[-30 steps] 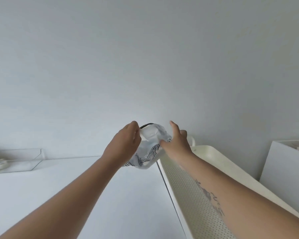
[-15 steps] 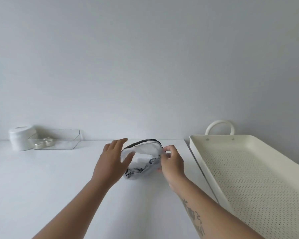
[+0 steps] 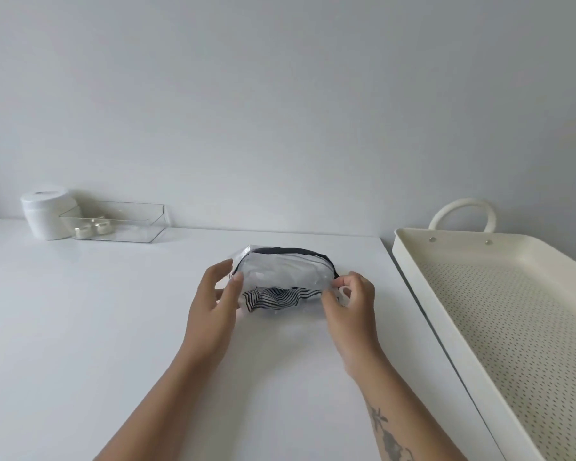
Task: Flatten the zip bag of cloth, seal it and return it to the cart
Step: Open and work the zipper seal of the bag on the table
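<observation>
A clear zip bag [image 3: 285, 277] with a black zip strip along its top sits on the white table [image 3: 80, 327], bulging and gaping open. Black-and-white striped cloth [image 3: 275, 298] shows through its lower part. My left hand [image 3: 215, 302] is against the bag's left end, fingers spread and thumb on the plastic. My right hand [image 3: 348, 299] pinches the right corner of the bag's mouth between thumb and fingers. The cream perforated cart tray [image 3: 499, 327] stands to the right of the table, with nothing in the part that shows.
At the table's back left stand a white round jar [image 3: 45, 216] and a clear plastic box [image 3: 120, 221] holding two small candles. The cart's loop handle [image 3: 463, 212] rises at its far end. A plain wall runs behind.
The view has tilted down from the wall to the table. The bag came down from the air onto the table, and my hands have moved apart to its two ends.
</observation>
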Action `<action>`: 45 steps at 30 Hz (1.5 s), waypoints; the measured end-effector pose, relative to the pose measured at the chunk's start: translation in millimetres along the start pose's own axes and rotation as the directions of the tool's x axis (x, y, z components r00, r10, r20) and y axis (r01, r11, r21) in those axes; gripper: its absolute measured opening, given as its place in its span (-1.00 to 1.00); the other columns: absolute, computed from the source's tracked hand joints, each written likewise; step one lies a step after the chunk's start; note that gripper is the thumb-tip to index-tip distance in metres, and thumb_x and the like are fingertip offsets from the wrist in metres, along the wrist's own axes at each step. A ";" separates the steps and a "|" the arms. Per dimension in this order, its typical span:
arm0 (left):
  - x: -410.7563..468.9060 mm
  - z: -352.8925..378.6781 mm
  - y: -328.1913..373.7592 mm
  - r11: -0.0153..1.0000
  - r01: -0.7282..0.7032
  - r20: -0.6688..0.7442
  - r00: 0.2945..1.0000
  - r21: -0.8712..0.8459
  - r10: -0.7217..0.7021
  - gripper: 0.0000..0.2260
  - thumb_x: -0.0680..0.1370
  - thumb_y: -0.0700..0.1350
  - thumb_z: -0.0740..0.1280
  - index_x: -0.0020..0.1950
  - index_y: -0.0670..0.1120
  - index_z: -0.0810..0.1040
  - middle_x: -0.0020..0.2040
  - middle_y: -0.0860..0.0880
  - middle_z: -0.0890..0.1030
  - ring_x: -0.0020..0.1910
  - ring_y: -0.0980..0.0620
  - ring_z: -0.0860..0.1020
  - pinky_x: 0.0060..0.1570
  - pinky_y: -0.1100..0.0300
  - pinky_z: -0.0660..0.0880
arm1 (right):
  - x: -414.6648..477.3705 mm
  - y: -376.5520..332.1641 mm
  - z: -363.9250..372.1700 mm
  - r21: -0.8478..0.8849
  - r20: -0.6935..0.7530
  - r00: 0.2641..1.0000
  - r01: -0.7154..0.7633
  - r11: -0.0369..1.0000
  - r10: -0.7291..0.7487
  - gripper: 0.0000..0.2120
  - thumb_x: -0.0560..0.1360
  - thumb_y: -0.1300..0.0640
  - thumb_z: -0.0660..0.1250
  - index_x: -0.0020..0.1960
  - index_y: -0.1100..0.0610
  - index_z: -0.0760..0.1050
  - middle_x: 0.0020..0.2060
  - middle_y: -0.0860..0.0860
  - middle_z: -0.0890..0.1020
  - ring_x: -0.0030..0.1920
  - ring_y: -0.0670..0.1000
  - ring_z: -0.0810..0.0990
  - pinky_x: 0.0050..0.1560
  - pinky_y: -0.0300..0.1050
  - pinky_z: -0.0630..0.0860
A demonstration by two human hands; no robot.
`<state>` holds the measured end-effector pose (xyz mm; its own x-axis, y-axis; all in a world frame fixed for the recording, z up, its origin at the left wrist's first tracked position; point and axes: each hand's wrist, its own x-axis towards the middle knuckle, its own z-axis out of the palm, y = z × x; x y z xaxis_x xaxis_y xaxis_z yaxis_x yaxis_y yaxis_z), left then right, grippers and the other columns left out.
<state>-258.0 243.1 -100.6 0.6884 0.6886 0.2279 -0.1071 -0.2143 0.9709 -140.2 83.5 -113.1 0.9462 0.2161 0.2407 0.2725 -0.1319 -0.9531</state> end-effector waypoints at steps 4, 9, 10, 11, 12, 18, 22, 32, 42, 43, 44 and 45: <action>7.2 -9.1 -0.5 0.977 0.148 0.041 0.989 -0.151 -0.144 -0.79 0.60 0.07 0.20 0.19 0.13 0.53 0.11 0.00 0.65 0.03 -0.02 0.64 0.04 0.02 0.56 | 4.1 2.4 -2.2 -0.007 0.121 0.993 -0.002 1.000 0.003 -0.89 0.50 0.08 0.34 -0.12 -0.06 0.40 0.00 -0.10 0.54 -0.09 -0.20 0.50 -0.39 -0.48 0.34; 15.1 -17.4 -4.9 0.956 0.197 0.193 0.969 -0.217 -0.156 -0.77 0.62 -0.10 0.21 0.25 0.03 0.53 0.19 -0.07 0.62 0.03 -0.10 0.66 0.11 -0.11 0.55 | 7.1 -3.2 -6.2 0.045 0.192 0.981 -0.037 0.998 0.028 -0.82 0.46 -0.05 0.36 -0.05 -0.21 0.36 0.02 -0.18 0.56 -0.16 -0.31 0.52 -0.25 -0.33 0.40; 16.6 -18.9 -6.2 0.956 0.202 0.224 0.962 -0.214 -0.154 -0.76 0.61 -0.09 0.24 0.26 0.04 0.52 0.22 -0.06 0.60 0.04 -0.11 0.66 0.12 -0.15 0.53 | 8.3 -4.2 -7.2 0.096 0.217 0.976 -0.060 0.994 0.038 -0.78 0.43 -0.09 0.37 -0.01 -0.24 0.36 0.07 -0.19 0.56 -0.06 -0.28 0.55 -0.15 -0.26 0.43; 18.2 -20.1 -8.0 0.955 0.206 0.255 0.955 -0.215 -0.149 -0.75 0.60 -0.08 0.27 0.27 0.05 0.52 0.24 -0.05 0.59 0.04 -0.11 0.66 0.13 -0.17 0.53 | 9.7 -4.6 -8.5 0.150 0.245 0.968 -0.090 0.985 0.051 -0.71 0.39 -0.15 0.38 0.05 -0.26 0.36 0.11 -0.18 0.56 0.04 -0.21 0.58 -0.05 -0.19 0.46; 19.8 -21.7 -9.9 0.952 0.211 0.282 0.949 -0.223 -0.144 -0.75 0.59 -0.08 0.29 0.27 0.05 0.53 0.24 -0.06 0.58 0.05 -0.12 0.66 0.12 -0.16 0.54 | 11.0 -4.7 -9.1 0.200 0.274 0.959 -0.126 0.972 0.068 -0.63 0.35 -0.20 0.38 0.11 -0.26 0.37 0.14 -0.15 0.58 0.10 -0.12 0.61 0.05 -0.12 0.48; 24.8 -23.7 -12.1 0.930 0.231 0.323 0.937 -0.287 -0.133 -0.75 0.48 -0.04 0.43 0.13 -0.06 0.60 0.08 -0.16 0.64 -0.02 -0.15 0.67 -0.14 0.05 0.61 | 21.6 -3.9 -13.6 0.428 0.430 0.898 -0.300 0.853 0.100 -0.75 0.58 0.04 0.18 0.17 0.03 0.55 -0.03 -0.03 0.69 0.05 0.01 0.65 0.24 0.06 0.48; 27.8 -22.6 -13.4 0.944 0.203 0.259 0.956 -0.261 -0.135 -0.89 0.49 -0.14 0.37 -0.01 -0.11 0.58 -0.25 -0.11 0.59 -0.23 -0.10 0.55 -0.18 0.00 0.55 | 25.4 -1.7 -20.2 0.448 0.555 0.830 -0.344 0.825 0.045 -0.72 0.58 0.27 0.20 0.25 0.12 0.53 -0.02 0.04 0.67 -0.05 -0.01 0.65 0.11 -0.07 0.53; 26.5 -20.1 -11.6 0.965 0.145 0.152 0.982 -0.218 -0.113 -0.88 0.43 -0.05 0.42 -0.16 -0.02 0.50 -0.24 -0.05 0.56 -0.32 0.00 0.47 -0.26 0.04 0.43 | 23.5 2.7 -16.0 0.404 0.456 0.886 -0.290 0.868 0.084 -0.83 0.51 0.34 0.33 0.04 0.14 0.56 -0.11 0.03 0.60 -0.21 -0.07 0.62 0.06 -0.05 0.52; 28.5 -18.0 -13.2 0.999 0.004 -0.073 0.997 -0.033 -0.006 -0.88 0.49 -0.30 0.20 -0.16 -0.09 0.37 -0.26 -0.06 0.53 -0.52 -0.01 0.47 -0.45 0.20 0.47 | 23.2 4.3 -7.9 0.232 0.254 0.967 -0.088 0.969 0.027 -0.83 0.49 0.19 0.38 -0.22 -0.03 0.51 -0.27 -0.12 0.53 -0.27 -0.10 0.52 -0.25 -0.25 0.53; 29.2 -19.1 -14.1 1.000 0.001 -0.093 0.996 -0.019 -0.003 -0.88 0.49 -0.30 0.21 -0.17 -0.09 0.37 -0.25 -0.09 0.53 -0.53 -0.02 0.48 -0.44 0.16 0.48 | 23.0 4.6 -6.2 0.221 0.215 0.976 -0.074 0.972 0.026 -0.83 0.49 0.19 0.38 -0.23 -0.02 0.50 -0.25 -0.10 0.53 -0.27 -0.08 0.53 -0.26 -0.24 0.55; 29.7 -19.6 -14.9 1.000 -0.001 -0.110 0.994 -0.005 0.001 -0.88 0.49 -0.29 0.22 -0.17 -0.09 0.37 -0.25 -0.11 0.54 -0.53 -0.02 0.50 -0.41 0.10 0.50 | 22.6 5.0 -4.1 0.197 0.170 0.985 -0.055 0.979 0.021 -0.82 0.49 0.21 0.37 -0.24 0.00 0.49 -0.23 -0.07 0.52 -0.27 -0.06 0.53 -0.28 -0.24 0.56; 29.4 -19.6 -15.5 1.000 -0.002 -0.122 0.993 0.010 0.003 -0.88 0.50 -0.29 0.23 -0.18 -0.09 0.38 -0.24 -0.13 0.55 -0.53 -0.03 0.51 -0.38 0.06 0.50 | 21.8 5.3 -1.8 0.158 0.124 0.992 -0.032 0.987 0.012 -0.81 0.49 0.23 0.34 -0.24 0.01 0.47 -0.23 -0.06 0.51 -0.29 -0.05 0.51 -0.31 -0.23 0.58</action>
<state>-250.2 280.3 -107.6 0.5953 0.7673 0.2385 -0.1013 -0.2227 0.9696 -117.8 85.7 -112.6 0.9204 0.3332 0.2045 0.2115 0.0154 -0.9773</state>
